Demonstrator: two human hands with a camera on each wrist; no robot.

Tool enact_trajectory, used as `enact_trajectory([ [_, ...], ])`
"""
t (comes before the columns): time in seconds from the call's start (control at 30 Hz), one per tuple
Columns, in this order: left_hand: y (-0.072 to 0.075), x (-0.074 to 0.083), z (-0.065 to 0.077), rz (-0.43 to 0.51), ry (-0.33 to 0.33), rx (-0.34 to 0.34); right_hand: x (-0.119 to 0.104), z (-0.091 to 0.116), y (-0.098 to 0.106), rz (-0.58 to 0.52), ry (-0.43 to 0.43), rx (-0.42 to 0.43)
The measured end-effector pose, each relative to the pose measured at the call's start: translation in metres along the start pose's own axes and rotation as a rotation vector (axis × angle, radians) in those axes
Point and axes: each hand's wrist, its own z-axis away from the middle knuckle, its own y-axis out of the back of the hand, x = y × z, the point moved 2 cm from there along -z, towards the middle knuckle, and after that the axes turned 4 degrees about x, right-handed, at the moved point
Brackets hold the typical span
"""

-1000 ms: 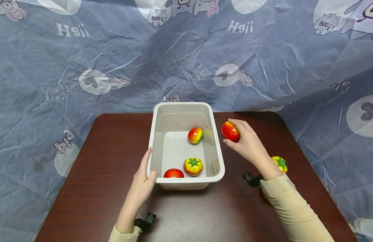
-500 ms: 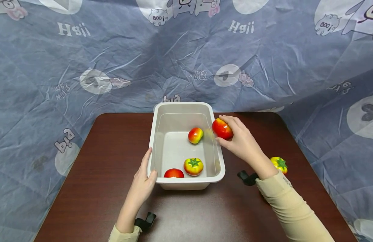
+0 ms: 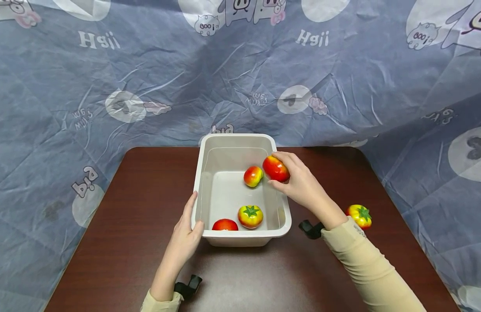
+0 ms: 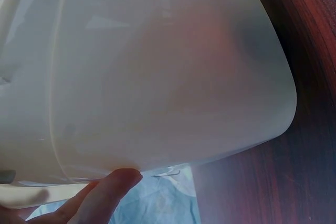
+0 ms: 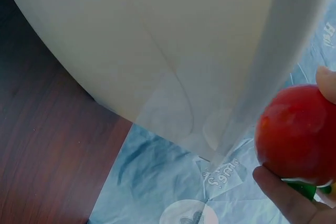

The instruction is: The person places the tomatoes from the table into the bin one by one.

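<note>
My right hand (image 3: 296, 182) pinches a glossy red toy tomato (image 3: 276, 169) with some yellow on it, over the right rim of a light grey plastic bin (image 3: 244, 234). In the right wrist view the held tomato (image 5: 296, 135) shows green near the lower fingers. My left hand (image 3: 185, 229) grips the bin's near left corner, thumb at the rim; a finger (image 4: 113, 190) lies against the outer wall in the left wrist view. Inside the bin are a red-yellow tomato (image 3: 253, 176), a yellow one with a green leafy top (image 3: 250, 216), and a red one (image 3: 225, 225) partly hidden by the near rim.
Another yellow-red tomato (image 3: 359, 216) lies on the dark brown table (image 3: 119, 242) to the right, partly behind the right forearm. A blue-grey printed cloth (image 3: 154, 73) hangs behind the table. Black straps (image 3: 311, 229) are on both wrists.
The right hand has carried the red tomato leftward, from beside the bin to over its right rim. The left hand keeps its grip on the bin.
</note>
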Motion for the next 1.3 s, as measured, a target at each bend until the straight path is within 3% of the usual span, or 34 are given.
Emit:
enact_trajectory([
  [0.33, 0.000, 0.000, 0.001, 0.003, -0.005, -0.006, 0.005, 0.008, -0.002, 0.013, 0.015, -0.006],
  [0.63, 0.000, -0.001, -0.001, 0.010, 0.007, 0.004, 0.021, 0.020, 0.003, 0.052, -0.027, -0.016],
  [0.97, 0.000, 0.000, -0.001, 0.012, -0.006, 0.015, 0.065, 0.056, 0.024, 0.103, -0.160, 0.031],
  [1.3, -0.001, 0.001, -0.002, 0.011, 0.004, 0.003, 0.107, 0.095, 0.037, 0.143, -0.304, -0.064],
])
